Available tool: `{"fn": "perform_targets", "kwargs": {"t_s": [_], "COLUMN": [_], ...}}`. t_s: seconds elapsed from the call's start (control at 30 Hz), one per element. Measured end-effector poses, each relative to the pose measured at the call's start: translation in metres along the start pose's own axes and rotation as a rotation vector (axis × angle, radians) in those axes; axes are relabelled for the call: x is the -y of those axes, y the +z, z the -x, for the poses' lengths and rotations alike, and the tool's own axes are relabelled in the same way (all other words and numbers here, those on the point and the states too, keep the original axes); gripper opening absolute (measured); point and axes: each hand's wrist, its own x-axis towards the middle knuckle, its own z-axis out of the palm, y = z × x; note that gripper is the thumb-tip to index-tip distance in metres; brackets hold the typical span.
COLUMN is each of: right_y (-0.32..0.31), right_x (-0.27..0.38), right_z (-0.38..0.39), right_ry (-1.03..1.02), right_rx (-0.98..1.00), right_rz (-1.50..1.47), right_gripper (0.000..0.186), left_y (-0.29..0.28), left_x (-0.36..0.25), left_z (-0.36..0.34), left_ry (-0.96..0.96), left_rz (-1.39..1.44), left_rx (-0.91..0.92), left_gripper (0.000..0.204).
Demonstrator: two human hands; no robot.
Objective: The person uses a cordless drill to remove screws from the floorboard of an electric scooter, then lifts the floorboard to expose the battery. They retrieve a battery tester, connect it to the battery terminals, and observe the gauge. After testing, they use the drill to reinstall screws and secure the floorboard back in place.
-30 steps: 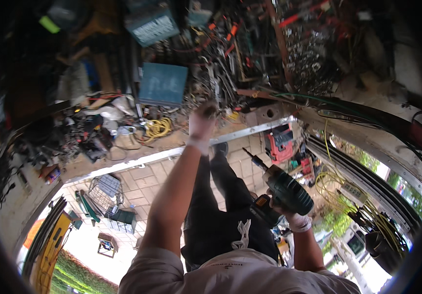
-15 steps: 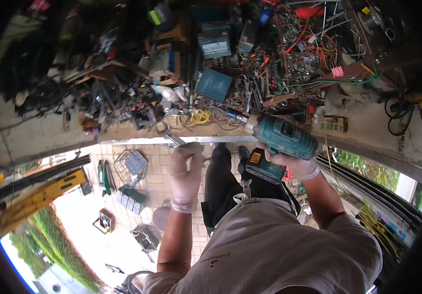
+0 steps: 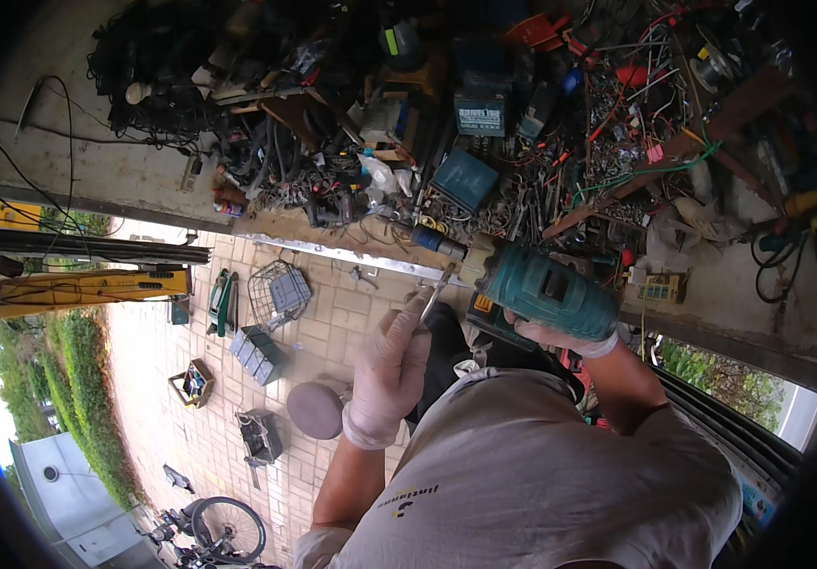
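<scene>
In a thin whitish glove, my left hand (image 3: 389, 370) is closed on the lower part of a metal wrench (image 3: 438, 292). The wrench slants upward, its far end beside the front of a teal cordless impact wrench (image 3: 549, 284); I cannot tell whether they touch. My right hand (image 3: 560, 336), gloved too, wraps the handle of that power tool. A blue-banded socket (image 3: 437, 241) sits on its nose, pointing left over the bench edge. The dark battery (image 3: 489, 313) below is partly hidden by the tool body.
Ahead runs a cluttered workbench (image 3: 314, 228) with a blue-green box (image 3: 464, 180), yellow wire, wrenches and loose metal parts. Down on the paved floor are a wire basket (image 3: 280, 292), a grey-blue toolbox (image 3: 258, 355), a round stool (image 3: 315, 410) and a bicycle (image 3: 228, 529).
My left hand has moved right, bringing the wrench up to the front of the impact wrench. The view has shifted, showing more floor at the left. My right hand keeps its hold.
</scene>
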Motion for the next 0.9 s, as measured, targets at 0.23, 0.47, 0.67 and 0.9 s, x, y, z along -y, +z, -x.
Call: {"fn": "perform_targets", "kwargs": {"t_s": [0.23, 0.47, 0.67, 0.9], "right_y": [0.001, 0.011, 0.014, -0.001], "right_x": [0.017, -0.002, -0.001, -0.03], "right_z": [-0.006, 0.0, 0.004, 0.004], "right_ry": [0.228, -0.115, -0.402, -0.374], "right_rx": [0.131, -0.085, -0.313, -0.106], "right_rz": [0.133, 0.498, 0.814, 0.642], "right_gripper": [0.025, 0.032, 0.044, 0.048], "left_y": [0.013, 0.046, 0.048, 0.028], "left_x": [0.02, 0.032, 0.017, -0.025], "left_z": [0.002, -0.003, 0.0, 0.01], "left_ry": [0.029, 0.074, 0.135, -0.078], "left_rz": [0.145, 0.066, 0.146, 0.058], "left_rx": [-0.056, -0.118, -0.144, -0.091], "left_gripper": [0.036, 0.051, 0.043, 0.037]}}
